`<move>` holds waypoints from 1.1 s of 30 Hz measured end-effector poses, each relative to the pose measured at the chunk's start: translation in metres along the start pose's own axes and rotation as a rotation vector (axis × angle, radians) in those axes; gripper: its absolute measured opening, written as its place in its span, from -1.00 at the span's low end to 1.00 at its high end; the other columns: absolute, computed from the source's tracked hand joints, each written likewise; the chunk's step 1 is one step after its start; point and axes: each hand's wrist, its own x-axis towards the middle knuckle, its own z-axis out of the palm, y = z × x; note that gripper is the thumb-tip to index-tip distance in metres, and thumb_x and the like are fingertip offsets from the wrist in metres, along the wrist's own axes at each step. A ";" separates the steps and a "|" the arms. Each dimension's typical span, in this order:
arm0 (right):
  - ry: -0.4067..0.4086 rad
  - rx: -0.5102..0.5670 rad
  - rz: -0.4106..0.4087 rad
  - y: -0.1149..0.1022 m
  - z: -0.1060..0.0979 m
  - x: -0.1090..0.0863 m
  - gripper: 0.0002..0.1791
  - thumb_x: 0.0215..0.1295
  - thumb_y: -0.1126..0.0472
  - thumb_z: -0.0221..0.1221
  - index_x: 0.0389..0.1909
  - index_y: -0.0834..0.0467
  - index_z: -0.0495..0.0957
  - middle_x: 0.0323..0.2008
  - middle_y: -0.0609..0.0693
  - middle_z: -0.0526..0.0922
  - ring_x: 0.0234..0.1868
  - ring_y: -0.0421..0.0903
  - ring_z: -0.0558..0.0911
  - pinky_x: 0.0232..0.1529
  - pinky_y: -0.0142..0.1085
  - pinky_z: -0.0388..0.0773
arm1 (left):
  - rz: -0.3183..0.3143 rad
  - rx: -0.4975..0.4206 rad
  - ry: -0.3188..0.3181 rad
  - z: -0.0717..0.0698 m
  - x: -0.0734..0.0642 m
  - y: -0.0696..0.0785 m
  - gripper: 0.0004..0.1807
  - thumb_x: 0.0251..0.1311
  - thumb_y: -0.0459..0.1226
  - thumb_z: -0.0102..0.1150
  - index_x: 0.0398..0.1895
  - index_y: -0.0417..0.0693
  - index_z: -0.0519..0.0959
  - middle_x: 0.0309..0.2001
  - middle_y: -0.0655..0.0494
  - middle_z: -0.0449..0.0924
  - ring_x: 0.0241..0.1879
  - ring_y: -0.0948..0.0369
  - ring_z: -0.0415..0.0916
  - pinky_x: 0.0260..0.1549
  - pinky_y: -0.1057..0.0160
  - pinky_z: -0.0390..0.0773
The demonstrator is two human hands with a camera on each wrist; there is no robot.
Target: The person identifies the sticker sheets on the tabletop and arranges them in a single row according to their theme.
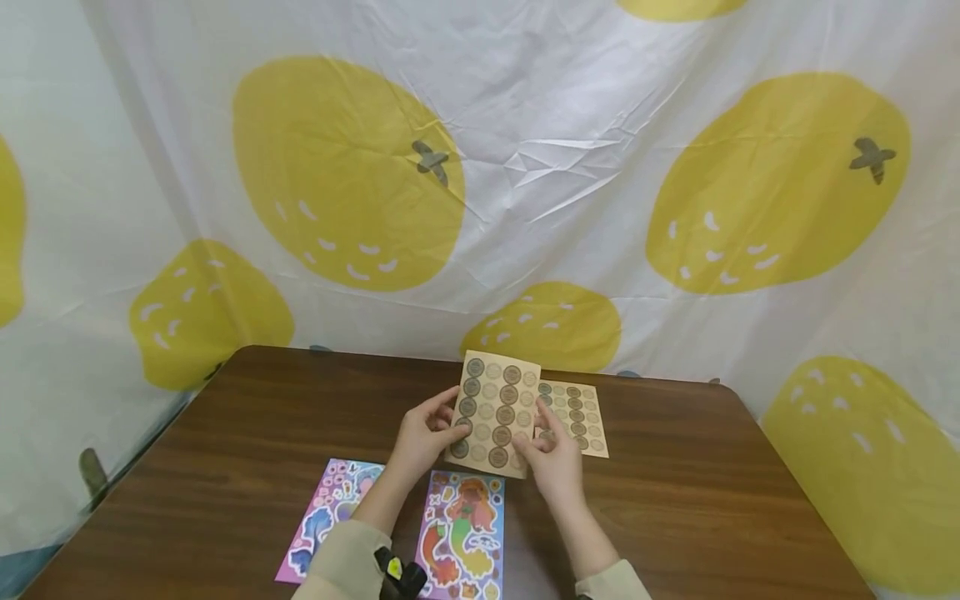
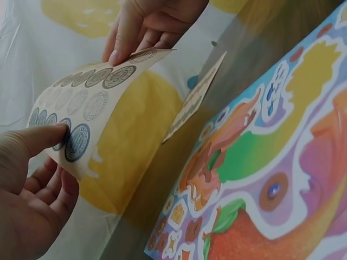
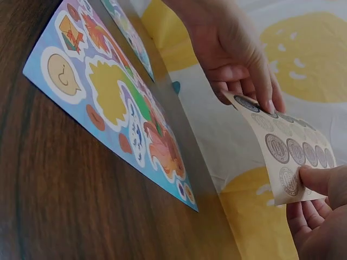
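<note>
My left hand (image 1: pixel 420 437) and right hand (image 1: pixel 555 467) grasp a tan sheet of round stickers (image 1: pixel 491 417) from opposite side edges, each thumb on the printed face and fingers curled behind. The two-sided pinch seems meant to steady thin paper, which bows between my hands in the wrist views. The sheet is raised off the bench (image 1: pixel 675 500) and tilted, its columns of dark and pale circles turned toward me, probably because that angle makes them easiest to see.

Just beyond my right hand, a second tan sheet (image 1: pixel 588 417) with similar circles lies on the bench, partly hidden by the raised one. On my side of the hands, a mermaid sticker sheet (image 1: pixel 461 533) lies face up between my forearms, its far edge near the foot of the held sheet. Further to the left, a pink-and-blue sticker sheet (image 1: pixel 315 533) sits partly covered by my left forearm; the mermaid sheets lie side by side with a gap between, perhaps so that each can be told apart.

Well past both hands, behind the bench, hangs a white curtain (image 1: pixel 547 208) printed with large yellow fruit.
</note>
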 end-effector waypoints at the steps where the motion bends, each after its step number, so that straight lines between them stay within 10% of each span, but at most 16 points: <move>1: -0.001 0.004 -0.003 -0.002 -0.001 0.000 -0.25 0.09 0.50 0.30 0.35 0.32 0.26 -0.02 0.28 0.45 -0.51 -0.19 0.58 -0.65 -0.49 0.41 | 0.001 -0.009 -0.002 0.000 0.000 0.001 -0.36 -0.05 -0.48 0.41 0.21 -0.26 0.47 -0.37 -0.06 0.53 -0.51 0.24 0.40 -0.57 0.42 0.43; 12: 0.008 0.038 -0.032 -0.010 -0.017 -0.010 -0.22 0.03 0.43 0.37 0.34 0.21 0.33 -0.27 0.13 0.47 -0.57 -0.23 0.55 -0.59 -0.40 0.52 | -0.065 -0.133 -0.059 0.006 -0.009 0.015 -0.36 0.03 -0.53 0.32 0.26 -0.22 0.43 -0.38 -0.03 0.52 -0.51 0.23 0.50 -0.54 0.36 0.55; 18: -0.011 0.069 -0.008 -0.011 -0.026 -0.010 -0.19 0.01 0.49 0.35 0.35 0.15 0.33 -0.35 0.16 0.52 -0.56 -0.18 0.60 -0.52 -0.36 0.59 | -0.076 -0.197 -0.100 0.009 -0.021 0.045 -0.37 0.04 -0.57 0.26 0.25 -0.28 0.40 -0.41 -0.02 0.51 -0.50 0.20 0.53 -0.50 0.33 0.58; 33: -0.075 0.085 -0.013 -0.022 -0.046 -0.021 -0.19 0.07 0.46 0.33 0.38 0.18 0.25 -0.56 0.12 0.57 -0.69 -0.13 0.53 -0.74 -0.35 0.47 | -0.061 -0.275 -0.176 0.020 -0.021 0.024 -0.25 0.01 -0.60 0.24 0.35 -0.18 0.31 -0.43 0.01 0.50 -0.46 0.20 0.59 -0.41 0.23 0.64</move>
